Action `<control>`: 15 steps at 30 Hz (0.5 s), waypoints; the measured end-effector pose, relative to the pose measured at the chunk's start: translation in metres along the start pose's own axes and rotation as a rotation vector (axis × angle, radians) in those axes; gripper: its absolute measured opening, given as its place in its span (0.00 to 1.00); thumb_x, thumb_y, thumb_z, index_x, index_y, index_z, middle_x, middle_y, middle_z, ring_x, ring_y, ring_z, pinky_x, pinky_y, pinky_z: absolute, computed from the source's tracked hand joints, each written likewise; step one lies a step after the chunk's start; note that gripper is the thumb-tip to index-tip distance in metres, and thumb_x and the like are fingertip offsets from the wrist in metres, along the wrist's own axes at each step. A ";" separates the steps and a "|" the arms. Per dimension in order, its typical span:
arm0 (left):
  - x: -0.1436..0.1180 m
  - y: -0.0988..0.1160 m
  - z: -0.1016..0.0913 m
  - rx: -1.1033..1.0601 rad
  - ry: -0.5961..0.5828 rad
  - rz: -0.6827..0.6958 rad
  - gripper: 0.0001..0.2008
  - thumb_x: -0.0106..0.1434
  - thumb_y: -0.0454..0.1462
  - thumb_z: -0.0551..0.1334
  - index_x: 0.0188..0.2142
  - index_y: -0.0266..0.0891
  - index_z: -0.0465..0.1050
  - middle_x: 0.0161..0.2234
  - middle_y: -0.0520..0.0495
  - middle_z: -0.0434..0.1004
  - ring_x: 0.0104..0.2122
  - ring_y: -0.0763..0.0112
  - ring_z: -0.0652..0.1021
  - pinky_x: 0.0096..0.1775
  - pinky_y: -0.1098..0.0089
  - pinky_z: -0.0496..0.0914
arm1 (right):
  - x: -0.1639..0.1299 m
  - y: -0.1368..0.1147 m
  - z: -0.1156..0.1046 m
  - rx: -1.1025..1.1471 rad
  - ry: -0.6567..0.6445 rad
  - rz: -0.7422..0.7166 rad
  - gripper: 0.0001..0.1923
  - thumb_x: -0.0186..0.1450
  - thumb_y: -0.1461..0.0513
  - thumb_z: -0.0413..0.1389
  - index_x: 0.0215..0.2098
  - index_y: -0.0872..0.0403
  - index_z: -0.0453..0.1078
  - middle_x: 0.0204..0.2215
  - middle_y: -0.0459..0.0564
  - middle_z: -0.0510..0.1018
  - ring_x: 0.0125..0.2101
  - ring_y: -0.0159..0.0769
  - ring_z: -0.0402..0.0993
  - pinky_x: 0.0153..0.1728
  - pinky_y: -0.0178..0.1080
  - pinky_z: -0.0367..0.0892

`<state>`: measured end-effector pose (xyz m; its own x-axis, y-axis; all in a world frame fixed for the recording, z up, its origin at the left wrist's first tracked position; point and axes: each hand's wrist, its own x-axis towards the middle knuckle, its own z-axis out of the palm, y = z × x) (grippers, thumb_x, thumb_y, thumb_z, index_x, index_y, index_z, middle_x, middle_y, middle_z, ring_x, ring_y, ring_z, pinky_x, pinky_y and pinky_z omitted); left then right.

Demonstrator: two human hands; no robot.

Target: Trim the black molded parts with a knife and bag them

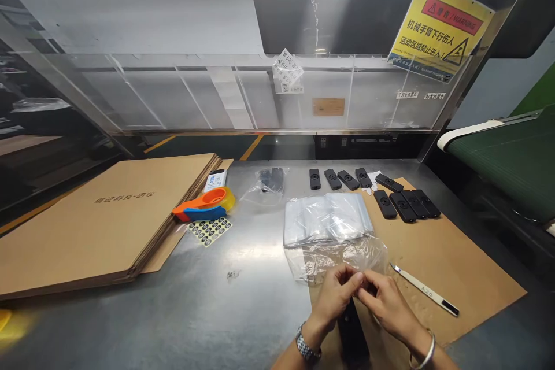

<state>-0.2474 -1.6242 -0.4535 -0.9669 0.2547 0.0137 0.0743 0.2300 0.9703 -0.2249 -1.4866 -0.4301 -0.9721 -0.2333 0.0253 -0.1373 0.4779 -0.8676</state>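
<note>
My left hand (336,292) and right hand (384,300) meet fingertip to fingertip, pinching at the top end of a black device (352,332) lying on the cardboard sheet (468,266) before me. Nine more black devices (392,196) wait unbagged beyond the clear bags (327,217); one bagged device (271,180) lies apart.

A: Steel workbench (243,300) fills the lower frame. Far left, a stack of flattened cardboard boxes (99,225)!

B: At centre, an orange-and-blue tape dispenser (203,206), with a sticker sheet (210,230) just below it.

A: Lower right, a cardboard mat (455,260) carries black devices (403,205), clear bags (325,218) and a craft knife (425,289).
</note>
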 end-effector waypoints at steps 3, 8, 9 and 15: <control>-0.007 -0.005 0.000 -0.075 0.122 -0.060 0.17 0.63 0.46 0.51 0.27 0.35 0.65 0.21 0.50 0.69 0.18 0.76 0.67 0.20 0.76 0.61 | -0.002 0.004 0.000 -0.010 0.037 0.027 0.15 0.62 0.55 0.50 0.22 0.55 0.60 0.19 0.42 0.64 0.22 0.29 0.59 0.24 0.31 0.55; -0.023 -0.012 -0.001 -0.018 0.359 -0.067 0.10 0.62 0.41 0.52 0.34 0.35 0.65 0.30 0.45 0.71 0.29 0.69 0.72 0.32 0.69 0.67 | -0.006 0.007 0.003 -0.140 0.214 -0.031 0.15 0.66 0.56 0.45 0.24 0.53 0.57 0.20 0.42 0.63 0.23 0.30 0.60 0.25 0.33 0.56; -0.027 -0.011 -0.001 0.043 0.418 -0.012 0.10 0.61 0.39 0.55 0.39 0.35 0.65 0.36 0.42 0.70 0.36 0.65 0.72 0.38 0.65 0.67 | -0.007 0.005 0.006 -0.188 0.187 -0.070 0.14 0.66 0.57 0.44 0.25 0.53 0.57 0.22 0.43 0.65 0.24 0.31 0.61 0.26 0.33 0.56; -0.036 -0.009 -0.012 0.698 0.412 0.513 0.14 0.62 0.29 0.52 0.44 0.43 0.70 0.33 0.48 0.69 0.34 0.70 0.69 0.37 0.69 0.65 | -0.012 -0.007 0.015 -0.437 0.046 -0.247 0.13 0.67 0.63 0.41 0.28 0.53 0.62 0.27 0.49 0.70 0.29 0.36 0.65 0.30 0.37 0.59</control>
<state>-0.2157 -1.6464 -0.4596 -0.7761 0.1608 0.6097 0.5125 0.7242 0.4614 -0.2099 -1.5001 -0.4313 -0.9065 -0.3512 0.2342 -0.4216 0.7251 -0.5446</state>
